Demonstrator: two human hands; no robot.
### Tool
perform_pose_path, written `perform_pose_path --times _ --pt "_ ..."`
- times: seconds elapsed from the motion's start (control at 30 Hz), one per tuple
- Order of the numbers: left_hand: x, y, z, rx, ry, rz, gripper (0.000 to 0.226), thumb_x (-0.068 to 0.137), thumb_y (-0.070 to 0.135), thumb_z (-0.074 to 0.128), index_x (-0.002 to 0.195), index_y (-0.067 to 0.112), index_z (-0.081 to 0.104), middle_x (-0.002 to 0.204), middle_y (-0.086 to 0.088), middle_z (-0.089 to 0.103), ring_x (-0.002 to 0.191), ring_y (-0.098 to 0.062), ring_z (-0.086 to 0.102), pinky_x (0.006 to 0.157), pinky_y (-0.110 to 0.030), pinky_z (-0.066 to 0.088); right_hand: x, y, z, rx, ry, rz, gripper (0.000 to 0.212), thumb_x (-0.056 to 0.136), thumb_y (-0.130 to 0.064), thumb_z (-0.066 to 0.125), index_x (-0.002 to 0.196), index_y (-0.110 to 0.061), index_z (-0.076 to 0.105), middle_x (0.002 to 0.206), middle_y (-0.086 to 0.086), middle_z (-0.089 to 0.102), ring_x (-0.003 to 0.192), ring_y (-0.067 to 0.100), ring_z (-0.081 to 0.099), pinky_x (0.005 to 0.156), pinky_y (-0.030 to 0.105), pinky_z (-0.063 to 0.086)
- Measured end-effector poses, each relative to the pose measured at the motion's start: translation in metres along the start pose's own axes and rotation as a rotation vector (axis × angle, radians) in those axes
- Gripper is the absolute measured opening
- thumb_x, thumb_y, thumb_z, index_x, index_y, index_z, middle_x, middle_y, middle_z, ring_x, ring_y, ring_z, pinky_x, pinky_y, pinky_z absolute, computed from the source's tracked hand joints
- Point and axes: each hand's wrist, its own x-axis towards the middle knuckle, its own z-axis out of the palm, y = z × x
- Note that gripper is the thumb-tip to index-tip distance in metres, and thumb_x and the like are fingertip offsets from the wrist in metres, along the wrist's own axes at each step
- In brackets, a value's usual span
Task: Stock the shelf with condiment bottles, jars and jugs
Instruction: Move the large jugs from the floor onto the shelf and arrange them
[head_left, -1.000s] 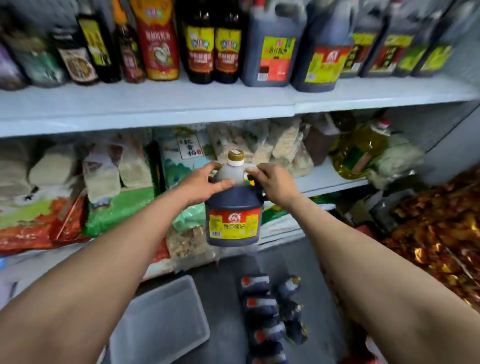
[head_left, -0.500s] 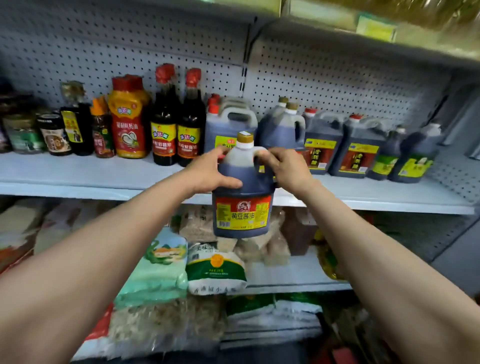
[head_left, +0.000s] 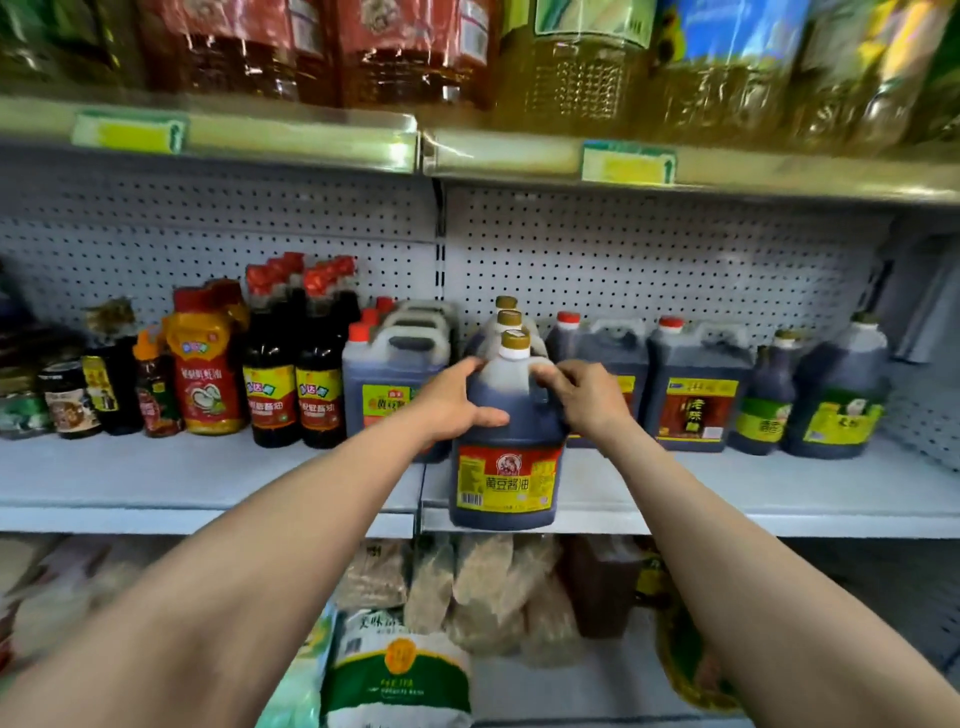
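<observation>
A dark soy sauce jug (head_left: 506, 467) with a gold cap and a red and yellow label sits at the front edge of the white middle shelf (head_left: 208, 483). My left hand (head_left: 454, 402) holds its left shoulder, thumb across the front. My right hand (head_left: 584, 397) grips the handle at its right shoulder. Two identical gold-capped jugs (head_left: 506, 317) stand in a row straight behind it, mostly hidden.
Left of the jug stand red-capped jugs (head_left: 395, 374), two dark bottles (head_left: 296, 374), a red squeeze bottle (head_left: 208, 364) and small jars. Several dark jugs (head_left: 696, 384) fill the right side. Oil bottles line the top shelf (head_left: 467, 156). Bagged goods lie on the shelf below.
Both hands raised the jug from below shelf level up and forward onto the middle shelf's front edge. My view tilted upward, away from the floor.
</observation>
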Motion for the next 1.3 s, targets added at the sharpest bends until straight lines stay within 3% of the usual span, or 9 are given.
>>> perform_pose_path --times 0.07,0.13,0.23,0.33,0.53,0.63,0.87,0.97,1.3 --pt "0.006 -0.004 0.002 -0.001 0.006 -0.003 0.099 0.067 0.031 0.089 0.149 0.019 0.034 0.141 0.001 0.051 0.123 -0.013 0.05 0.099 -0.025 0.04 0.003 0.008 0.003 0.025 0.001 -0.006 0.043 0.093 -0.059 0.052 0.081 -0.02 0.063 0.076 0.005 0.063 0.086 0.033 0.065 0.064 0.037 0.044" --pt "0.01 -0.009 0.0 0.025 0.008 -0.001 0.098 0.066 0.035 0.088 0.147 0.019 0.036 0.142 0.001 0.052 0.126 -0.017 0.051 0.103 -0.03 0.041 0.003 0.011 0.003 0.024 -0.04 -0.055 0.037 0.09 -0.057 0.059 0.1 -0.021 0.061 0.095 0.006 0.069 0.096 0.031 0.064 0.072 0.039 0.049" --pt "0.008 -0.011 -0.001 0.046 0.014 0.019 0.094 0.067 0.035 0.088 0.145 0.019 0.039 0.14 -0.002 0.055 0.124 -0.019 0.054 0.105 -0.038 0.044 -0.008 0.012 0.0 0.006 -0.186 -0.18 0.091 0.07 -0.053 0.082 0.144 -0.03 0.033 0.135 0.004 0.059 0.117 0.027 0.058 0.091 0.041 0.052" --pt "0.004 -0.011 0.001 0.022 0.026 0.034 0.095 0.066 0.032 0.089 0.145 0.022 0.038 0.14 -0.001 0.054 0.124 -0.019 0.053 0.106 -0.039 0.044 -0.012 0.014 0.002 -0.025 -0.263 -0.236 0.135 0.057 -0.037 0.095 0.156 -0.034 0.003 0.158 0.002 0.032 0.14 0.024 0.039 0.107 0.04 0.043" --pt "-0.005 -0.008 0.001 0.106 -0.046 0.062 0.115 0.067 0.026 0.089 0.154 0.036 0.015 0.149 0.003 0.044 0.13 -0.014 0.045 0.106 -0.031 0.04 -0.008 0.019 0.002 -0.034 -0.307 -0.293 0.145 0.051 -0.03 0.098 0.155 -0.031 -0.002 0.158 0.005 0.028 0.142 0.024 0.036 0.11 0.042 0.042" --pt "-0.006 -0.006 0.003 0.211 -0.09 0.057 0.13 0.062 0.022 0.091 0.154 0.039 0.0 0.153 0.002 0.039 0.133 -0.02 0.043 0.109 -0.038 0.039 -0.007 0.019 0.002 -0.046 -0.296 -0.304 0.14 0.05 -0.031 0.099 0.152 -0.032 0.003 0.151 0.008 0.037 0.134 0.029 0.045 0.104 0.044 0.047" --pt "-0.001 -0.011 0.007 0.199 0.033 0.055 0.128 0.057 0.02 0.094 0.154 0.04 0.013 0.148 0.004 0.046 0.124 -0.011 0.046 0.093 -0.023 0.04 0.0 0.016 0.006 -0.098 -0.309 -0.244 0.128 0.054 -0.03 0.097 0.145 -0.028 0.007 0.119 0.011 0.061 0.101 0.033 0.063 0.073 0.031 0.044" --pt "-0.001 -0.01 0.007 0.183 0.059 0.057 0.127 0.056 0.019 0.094 0.154 0.039 0.017 0.147 0.005 0.047 0.117 -0.006 0.044 0.089 -0.019 0.038 0.002 0.016 0.006 -0.086 -0.32 -0.235 0.126 0.054 -0.029 0.097 0.144 -0.027 0.009 0.121 0.014 0.062 0.102 0.034 0.063 0.076 0.034 0.049" --pt "0.011 -0.005 0.008 0.215 0.059 0.04 0.126 0.056 0.02 0.094 0.155 0.033 0.017 0.151 0.005 0.043 0.135 -0.016 0.042 0.105 -0.022 0.035 0.017 0.021 0.006 -0.055 -0.322 -0.262 0.124 0.054 -0.028 0.097 0.143 -0.034 0.01 0.129 0.011 0.057 0.103 0.023 0.057 0.08 0.03 0.045"
